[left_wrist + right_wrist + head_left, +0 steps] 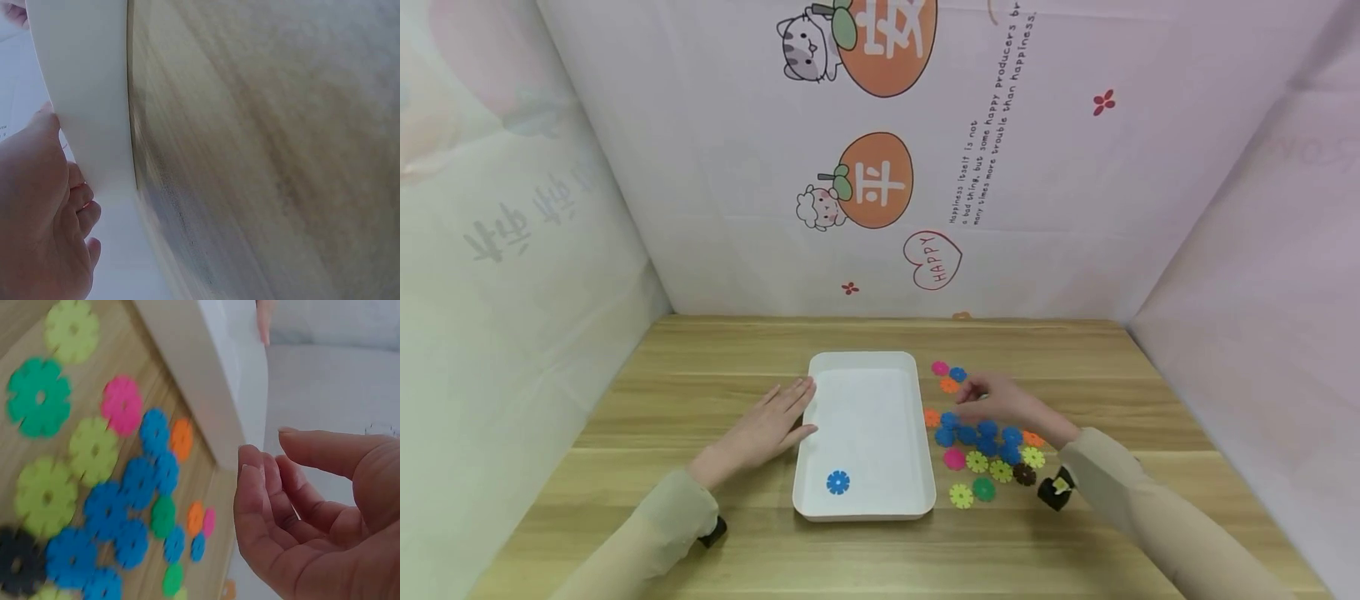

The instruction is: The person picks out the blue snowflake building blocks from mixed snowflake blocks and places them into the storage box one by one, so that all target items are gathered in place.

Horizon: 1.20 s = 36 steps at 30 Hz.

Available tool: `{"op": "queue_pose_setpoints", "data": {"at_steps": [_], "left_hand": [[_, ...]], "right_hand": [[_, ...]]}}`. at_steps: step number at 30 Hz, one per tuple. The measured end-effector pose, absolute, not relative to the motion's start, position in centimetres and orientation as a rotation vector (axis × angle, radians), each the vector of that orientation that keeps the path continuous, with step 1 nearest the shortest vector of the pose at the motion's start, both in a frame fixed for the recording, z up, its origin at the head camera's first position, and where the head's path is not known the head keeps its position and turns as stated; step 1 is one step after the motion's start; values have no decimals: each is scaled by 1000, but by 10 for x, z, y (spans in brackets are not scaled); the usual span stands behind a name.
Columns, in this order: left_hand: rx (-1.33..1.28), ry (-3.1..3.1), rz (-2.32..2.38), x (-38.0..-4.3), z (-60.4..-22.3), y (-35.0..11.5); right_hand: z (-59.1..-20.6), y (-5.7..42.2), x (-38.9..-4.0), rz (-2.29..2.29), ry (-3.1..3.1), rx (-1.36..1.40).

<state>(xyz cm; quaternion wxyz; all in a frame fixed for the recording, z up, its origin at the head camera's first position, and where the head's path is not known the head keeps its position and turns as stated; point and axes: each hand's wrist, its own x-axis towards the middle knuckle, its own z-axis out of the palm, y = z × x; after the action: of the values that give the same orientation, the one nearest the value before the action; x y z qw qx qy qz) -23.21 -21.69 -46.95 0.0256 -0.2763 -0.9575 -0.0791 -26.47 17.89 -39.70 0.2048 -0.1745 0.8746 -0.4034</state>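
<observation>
My left hand rests on the left rim of a white rectangular tray, its fingers fairly straight. The left wrist view shows the thumb of that hand against the tray's edge. Inside the tray, towards its near end, lies one blue notched plastic disc. My right hand is over the scattered discs right of the tray, fingers loosely bent. In the right wrist view a gap shows between its thumb and fingers, with nothing held. A cluster of blue discs lies below it.
Pink, yellow, green, orange and dark brown discs lie around the blue ones on the wooden table. A printed white cloth wall rises behind the table, with more cloth at both sides.
</observation>
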Motion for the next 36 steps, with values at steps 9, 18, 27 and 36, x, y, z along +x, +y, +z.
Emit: {"op": "queue_pose_setpoints", "data": {"at_steps": [9, 18, 27, 36], "left_hand": [[-849, -2968, -266, -232, -471, -217], [-852, -2958, -252, -231, -470, -217], [-853, -2943, -254, -230, -467, -215], [-852, -2937, -256, -230, -469, -215]], "right_hand": [[-412, 233, -266, -1031, 2513, -407], [-422, 254, -267, -887, 2612, -421], [-434, 255, -272, -774, 2673, -409], [-441, 254, -273, -651, 2740, -484]]}}
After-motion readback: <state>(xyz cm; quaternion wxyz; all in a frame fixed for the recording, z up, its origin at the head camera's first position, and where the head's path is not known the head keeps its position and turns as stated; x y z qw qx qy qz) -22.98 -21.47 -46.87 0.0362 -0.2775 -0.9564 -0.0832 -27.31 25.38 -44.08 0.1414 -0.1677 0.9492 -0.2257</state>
